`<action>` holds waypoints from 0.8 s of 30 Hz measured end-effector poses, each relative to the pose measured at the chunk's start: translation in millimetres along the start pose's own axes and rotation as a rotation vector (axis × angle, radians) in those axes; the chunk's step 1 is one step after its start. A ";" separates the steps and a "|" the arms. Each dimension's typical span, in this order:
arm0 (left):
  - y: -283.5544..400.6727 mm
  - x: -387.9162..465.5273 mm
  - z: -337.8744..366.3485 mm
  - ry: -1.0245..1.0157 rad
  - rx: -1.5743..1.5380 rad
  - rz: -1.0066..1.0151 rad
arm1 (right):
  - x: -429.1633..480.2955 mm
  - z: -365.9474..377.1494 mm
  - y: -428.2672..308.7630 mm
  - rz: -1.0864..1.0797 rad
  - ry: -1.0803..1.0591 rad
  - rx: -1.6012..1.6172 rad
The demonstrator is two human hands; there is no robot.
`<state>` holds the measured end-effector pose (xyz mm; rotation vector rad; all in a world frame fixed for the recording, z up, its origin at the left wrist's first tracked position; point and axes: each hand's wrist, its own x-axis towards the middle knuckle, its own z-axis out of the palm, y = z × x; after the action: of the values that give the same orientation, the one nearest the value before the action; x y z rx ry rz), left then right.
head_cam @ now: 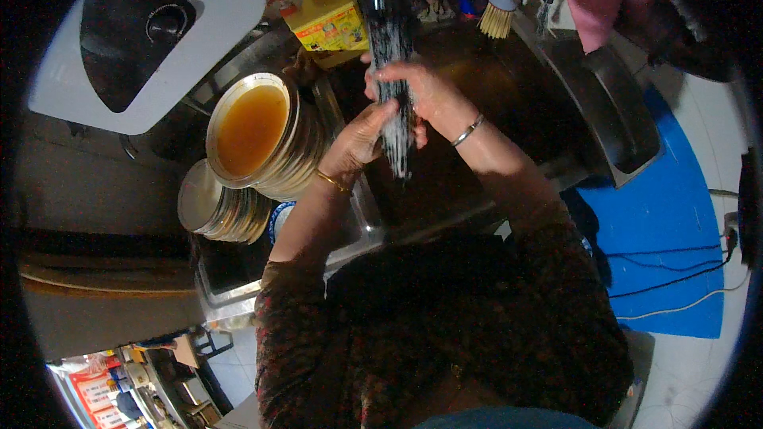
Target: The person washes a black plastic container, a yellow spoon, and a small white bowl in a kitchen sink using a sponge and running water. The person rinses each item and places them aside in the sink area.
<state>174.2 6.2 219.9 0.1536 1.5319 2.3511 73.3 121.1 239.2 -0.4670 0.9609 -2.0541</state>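
Observation:
Both of my hands grip a thick bundle of dark chopsticks, streaked with white suds and held lengthwise over the dark sink basin. My left hand wraps around its lower part, thumb along the near side. Higher up, my right hand closes around the middle, with wet-looking fingers. The lower tips of the bundle stick out beneath my hands, and the upper end points away from me. Some of my fingers are hidden behind it.
Left of the basin stand a tall stack of dishes topped by a bowl of orange-brown liquid and a lower bowl stack. Beyond are a yellow detergent jug and a straw-bristled brush. A white appliance juts in upper left; pink cloth hangs upper right.

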 end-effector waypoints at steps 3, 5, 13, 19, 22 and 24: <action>-13.0 0.5 2.4 0.287 -0.054 0.026 | 3.1 9.2 -19.2 -0.408 0.029 -0.092; -20.7 3.9 2.5 0.279 -0.405 -0.010 | 0.8 16.0 -29.4 -0.548 0.053 -0.155; -33.8 25.0 3.5 0.402 -0.926 0.205 | -12.8 27.3 32.6 -0.405 0.249 -0.484; 4.0 22.0 0.5 0.532 -0.293 0.400 | -11.8 25.1 37.2 -0.531 0.248 -0.544; 18.2 26.1 9.4 0.493 -0.098 0.477 | -4.2 37.6 46.0 -0.637 0.349 -0.622; 24.7 30.2 19.9 0.588 0.202 0.504 | -1.6 42.2 48.5 -0.895 0.433 -0.744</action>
<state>145.8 24.4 247.9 -0.1397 2.2251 2.7811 124.7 83.7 229.2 -0.9964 2.0855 -2.5670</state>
